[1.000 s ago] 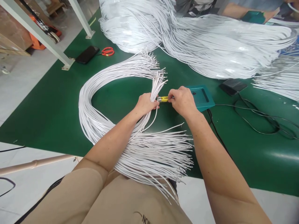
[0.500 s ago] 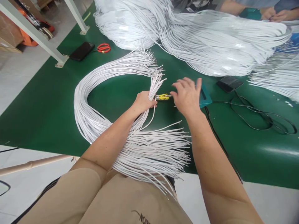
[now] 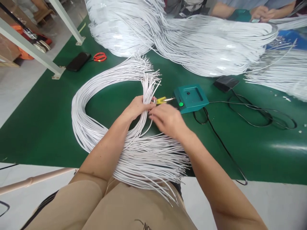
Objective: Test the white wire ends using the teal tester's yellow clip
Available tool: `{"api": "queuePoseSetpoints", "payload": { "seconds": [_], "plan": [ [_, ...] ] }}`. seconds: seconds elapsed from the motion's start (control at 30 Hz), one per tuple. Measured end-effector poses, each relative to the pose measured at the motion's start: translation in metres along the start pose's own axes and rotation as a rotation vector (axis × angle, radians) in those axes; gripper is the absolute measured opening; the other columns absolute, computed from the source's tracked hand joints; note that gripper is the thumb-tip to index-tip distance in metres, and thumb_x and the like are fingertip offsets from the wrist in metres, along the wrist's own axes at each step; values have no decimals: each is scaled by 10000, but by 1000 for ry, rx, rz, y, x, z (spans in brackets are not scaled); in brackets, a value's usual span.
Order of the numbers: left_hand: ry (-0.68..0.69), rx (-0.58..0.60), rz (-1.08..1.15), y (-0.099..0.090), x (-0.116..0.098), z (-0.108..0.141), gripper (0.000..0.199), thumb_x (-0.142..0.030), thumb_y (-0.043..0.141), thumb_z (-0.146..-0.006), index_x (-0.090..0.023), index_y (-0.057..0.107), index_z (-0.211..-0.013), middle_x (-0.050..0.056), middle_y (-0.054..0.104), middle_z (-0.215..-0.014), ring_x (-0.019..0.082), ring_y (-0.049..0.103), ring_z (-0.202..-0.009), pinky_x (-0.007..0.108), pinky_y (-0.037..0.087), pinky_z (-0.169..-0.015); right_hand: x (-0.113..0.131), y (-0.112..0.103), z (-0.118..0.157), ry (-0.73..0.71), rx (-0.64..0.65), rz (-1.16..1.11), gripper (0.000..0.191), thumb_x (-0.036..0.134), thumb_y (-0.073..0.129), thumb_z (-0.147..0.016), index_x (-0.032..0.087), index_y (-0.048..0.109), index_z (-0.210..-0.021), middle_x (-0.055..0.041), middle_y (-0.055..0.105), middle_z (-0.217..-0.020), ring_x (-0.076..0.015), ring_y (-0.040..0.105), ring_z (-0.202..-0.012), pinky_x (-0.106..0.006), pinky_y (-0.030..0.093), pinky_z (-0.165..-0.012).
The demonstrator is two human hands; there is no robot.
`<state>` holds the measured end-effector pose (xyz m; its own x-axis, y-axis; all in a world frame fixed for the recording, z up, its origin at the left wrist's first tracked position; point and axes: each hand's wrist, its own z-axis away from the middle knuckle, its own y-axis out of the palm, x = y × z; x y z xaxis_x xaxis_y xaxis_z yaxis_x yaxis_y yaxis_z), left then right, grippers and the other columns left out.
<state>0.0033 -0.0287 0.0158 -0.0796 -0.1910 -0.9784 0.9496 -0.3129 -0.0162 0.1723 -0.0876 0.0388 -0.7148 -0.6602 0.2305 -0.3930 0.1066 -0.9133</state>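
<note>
My left hand (image 3: 136, 108) is closed around a bunch of white wires (image 3: 147, 88), whose cut ends fan out above the fist. Right beside it, my right hand (image 3: 168, 118) has its fingers pinched on a single white wire (image 3: 150, 123) at the bunch's right side. Just above the right fingers, a yellow clip (image 3: 161, 100) joins a metal rod on a teal box (image 3: 200, 103) with a lit green button. More loose white wires (image 3: 153, 153) curve under my forearms, their ends pointing right. The exact fingertip contact is partly hidden.
Large white wire bundles (image 3: 201, 44) lie across the back of the green table (image 3: 251, 153). Red-handled scissors (image 3: 99, 57) and a black phone-like object (image 3: 78, 61) sit at the back left. A black block (image 3: 226, 83) with cable is at right. Another person's hands (image 3: 262, 13) work beyond.
My right hand has moved left and down from near the teal box to the wires by my left hand, its fingers closing. The box shows fully. The view has shifted slightly.
</note>
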Motion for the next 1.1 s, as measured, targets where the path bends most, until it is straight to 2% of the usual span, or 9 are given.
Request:
{"api": "queuePoseSetpoints", "payload": {
  "seconds": [0.07,0.13,0.23,0.33,0.43,0.5,0.63,0.77,1.1],
  "plan": [
    [1,41,45,0,0,0,334,-257,797,-598,-125,679,-881,10,658,-733,100,575,-625,235,453,-640,21,7,6,-137,90,53,285,177,407,-939,180,682,-861,-100,690,-877,-225,562,-918,-392,409,-922],
    [-15,58,60,0,-1,1,328,-274,808,-597,-125,691,-864,17,665,-764,93,563,-648,231,443,-660,36,14,12,-127,169,110,296,138,412,-923,178,685,-815,-100,684,-797,-237,563,-884,-407,416,-879],
    [-60,59,79,0,-3,3,363,-292,804,-616,-132,721,-931,34,687,-845,91,565,-690,234,440,-699,45,15,19,86,367,38,244,161,473,-894,183,694,-792,-93,680,-709,-226,590,-716,-367,440,-677],
    [-69,75,97,1,-3,2,425,-297,813,-606,-141,731,-993,40,700,-870,95,570,-694,247,445,-725,36,2,15,336,491,-247,204,212,556,-853,188,685,-698,-82,678,-657,-198,596,-591,-323,425,-543],
    [-39,56,121,2,-1,2,487,-279,844,-552,-130,718,-999,45,703,-881,116,595,-738,268,458,-776,12,-13,3,648,279,-603,234,205,562,-846,176,637,-627,-47,656,-608,-144,595,-515,-274,467,-498],
    [-30,42,111,3,0,2,497,-275,853,-535,-123,700,-983,35,690,-860,122,600,-747,277,463,-784,-4,-16,-8,857,-18,-814,135,219,570,-854,172,641,-749,-23,648,-638,-123,590,-473,-265,505,-464],
    [4,43,31,7,-1,3,422,-270,852,-535,-129,650,-878,-11,629,-742,103,566,-680,253,449,-710,-20,-10,-24,920,-335,-1198,129,263,708,-777,167,628,-808,16,612,-633,-84,548,-456,-248,543,-456],
    [40,5,34,12,-2,5,364,-335,829,-584,-136,619,-807,-21,601,-696,88,540,-634,236,433,-662,-18,-5,-30,893,-405,-1277,190,251,767,-715,151,614,-664,27,569,-541,-59,481,-442,-193,486,-425],
    [104,-29,237,21,-6,7,409,-283,845,-566,-125,578,-832,7,649,-742,120,634,-679,266,483,-691,-18,-3,-28,780,-371,-1516,199,296,752,-688,131,716,-793,37,526,-546,-60,443,-492,-215,419,-513]
  ]
}}
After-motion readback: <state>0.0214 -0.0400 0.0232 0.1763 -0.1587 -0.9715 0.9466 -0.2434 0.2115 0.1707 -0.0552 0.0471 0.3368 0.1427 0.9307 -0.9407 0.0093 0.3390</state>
